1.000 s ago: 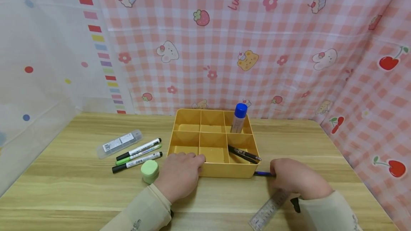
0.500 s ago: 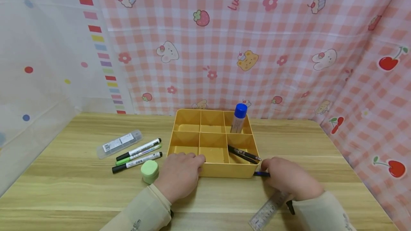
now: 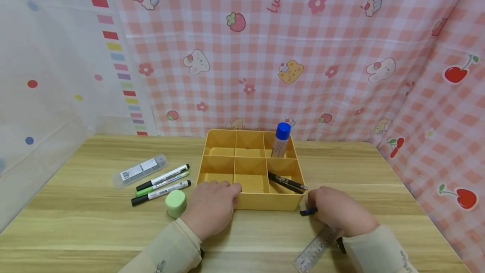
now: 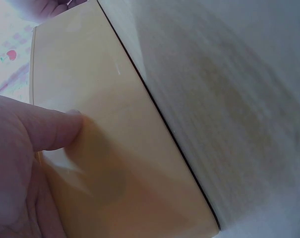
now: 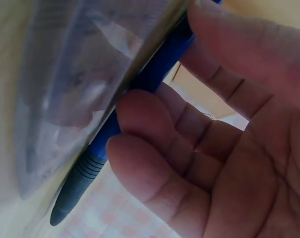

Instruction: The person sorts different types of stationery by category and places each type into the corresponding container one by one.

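Note:
My left hand (image 3: 214, 207) grips the near wall of a yellow compartment organizer (image 3: 267, 202), its thumb (image 4: 55, 130) flat on the outside and the fingers over the rim. To the right of the box, my right hand (image 3: 342, 210) pinches a blue pen (image 5: 157, 64) with a dark ribbed grip section. One end of that pen pokes out from the fingers close to the box's front right corner. A clear ruler (image 3: 316, 250) lies under and in front of the right hand, partly covered by it. Black pens (image 3: 288, 182) rest in the front right compartment, sticking over its edge.
A glue stick (image 3: 281, 140) with a blue cap stands in the back right compartment. Left of the box lie several markers (image 3: 163, 191), a clear plastic case (image 3: 140, 171) and a mint-green rounded block (image 3: 176, 203) beside my left wrist. Patterned cloth hangs behind the table.
My right hand has shifted left toward the box and now holds the blue pen nearer its end. The pen's visible end has swung slightly toward me. The left hand stays put.

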`<state>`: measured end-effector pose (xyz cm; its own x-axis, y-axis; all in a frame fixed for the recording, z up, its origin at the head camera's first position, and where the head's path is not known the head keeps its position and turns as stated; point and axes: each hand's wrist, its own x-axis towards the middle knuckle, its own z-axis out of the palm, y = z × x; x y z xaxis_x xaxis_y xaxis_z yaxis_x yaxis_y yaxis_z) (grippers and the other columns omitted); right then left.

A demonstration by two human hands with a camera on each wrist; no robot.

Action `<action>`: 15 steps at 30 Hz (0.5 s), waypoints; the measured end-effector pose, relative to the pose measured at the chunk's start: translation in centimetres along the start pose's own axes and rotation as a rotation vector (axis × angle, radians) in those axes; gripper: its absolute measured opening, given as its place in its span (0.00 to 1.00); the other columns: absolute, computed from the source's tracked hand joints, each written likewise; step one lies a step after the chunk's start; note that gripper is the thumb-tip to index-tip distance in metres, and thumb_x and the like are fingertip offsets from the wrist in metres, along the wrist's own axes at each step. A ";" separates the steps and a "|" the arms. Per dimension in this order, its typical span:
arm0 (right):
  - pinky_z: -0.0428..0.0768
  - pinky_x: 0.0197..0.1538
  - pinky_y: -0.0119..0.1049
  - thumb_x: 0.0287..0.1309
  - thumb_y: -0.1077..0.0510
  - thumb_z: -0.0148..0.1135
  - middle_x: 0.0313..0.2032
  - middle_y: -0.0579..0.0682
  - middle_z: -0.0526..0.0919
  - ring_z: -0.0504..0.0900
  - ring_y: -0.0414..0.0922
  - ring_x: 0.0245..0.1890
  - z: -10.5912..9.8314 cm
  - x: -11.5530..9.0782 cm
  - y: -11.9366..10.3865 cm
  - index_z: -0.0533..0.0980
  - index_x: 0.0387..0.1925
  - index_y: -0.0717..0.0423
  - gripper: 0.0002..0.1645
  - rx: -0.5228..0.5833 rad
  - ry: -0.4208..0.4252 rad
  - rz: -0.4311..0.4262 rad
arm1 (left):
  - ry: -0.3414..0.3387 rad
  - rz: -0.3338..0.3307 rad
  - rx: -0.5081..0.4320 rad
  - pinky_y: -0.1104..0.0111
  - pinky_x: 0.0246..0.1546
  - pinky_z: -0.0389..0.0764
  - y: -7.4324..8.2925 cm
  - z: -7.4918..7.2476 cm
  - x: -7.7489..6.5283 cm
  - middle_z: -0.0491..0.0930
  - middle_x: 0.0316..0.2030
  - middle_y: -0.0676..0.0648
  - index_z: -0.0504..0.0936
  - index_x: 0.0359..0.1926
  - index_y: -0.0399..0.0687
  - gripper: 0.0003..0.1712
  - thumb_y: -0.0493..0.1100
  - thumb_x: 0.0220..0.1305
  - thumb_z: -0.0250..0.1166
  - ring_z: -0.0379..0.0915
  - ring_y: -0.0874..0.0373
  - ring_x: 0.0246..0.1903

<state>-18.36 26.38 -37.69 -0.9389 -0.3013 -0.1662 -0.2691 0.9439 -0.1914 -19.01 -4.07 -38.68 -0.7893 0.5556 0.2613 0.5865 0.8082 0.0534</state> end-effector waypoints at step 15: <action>0.75 0.30 0.40 0.38 0.69 0.66 0.22 0.41 0.74 0.69 0.40 0.23 0.0 -0.2 -0.3 0.74 0.23 0.44 0.16 -0.046 -0.027 -0.009 | -0.005 0.002 0.011 0.63 0.20 0.65 -0.1 0.0 -0.1 0.69 0.20 0.56 0.72 0.30 0.59 0.06 0.49 0.64 0.55 0.64 0.57 0.20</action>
<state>-18.11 26.17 -37.66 -0.9305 -0.3129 -0.1903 -0.2877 0.9461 -0.1488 -19.02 -4.17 -38.72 -0.7893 0.5579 0.2563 0.5859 0.8093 0.0427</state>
